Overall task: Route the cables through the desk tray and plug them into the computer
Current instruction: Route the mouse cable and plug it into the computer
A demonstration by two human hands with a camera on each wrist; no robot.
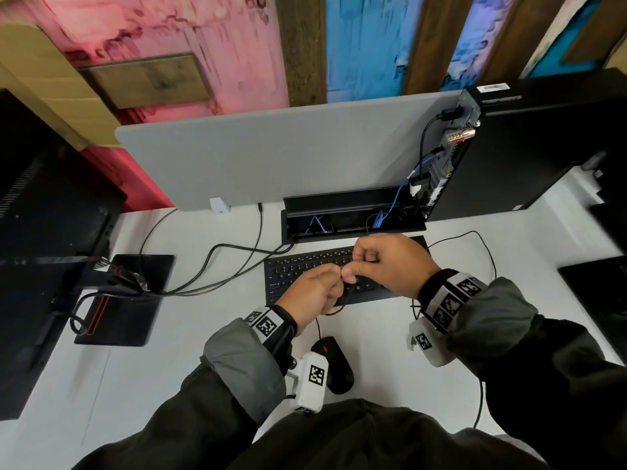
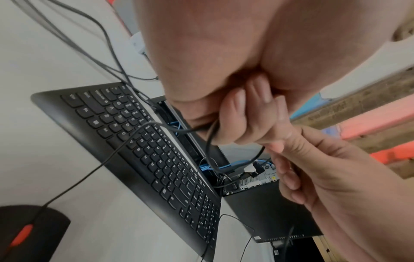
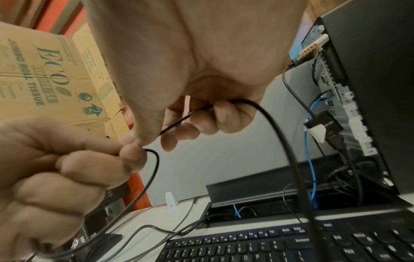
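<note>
Both hands meet above the keyboard (image 1: 325, 271): left hand (image 1: 314, 291) and right hand (image 1: 390, 262) each pinch the thin black cable (image 3: 154, 168) between curled fingers, near the open desk tray (image 1: 353, 217) beside the computer (image 1: 529, 144).

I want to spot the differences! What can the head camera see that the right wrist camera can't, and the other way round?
Only the head view shows the black mouse and the monitor stand on the desk. Only the right wrist view shows the cardboard box printed with "JUMBO ROLL TISSUE". Both show the left hand and right hand holding a thin black cable above the keyboard, plus the open desk tray and the computer.
</note>
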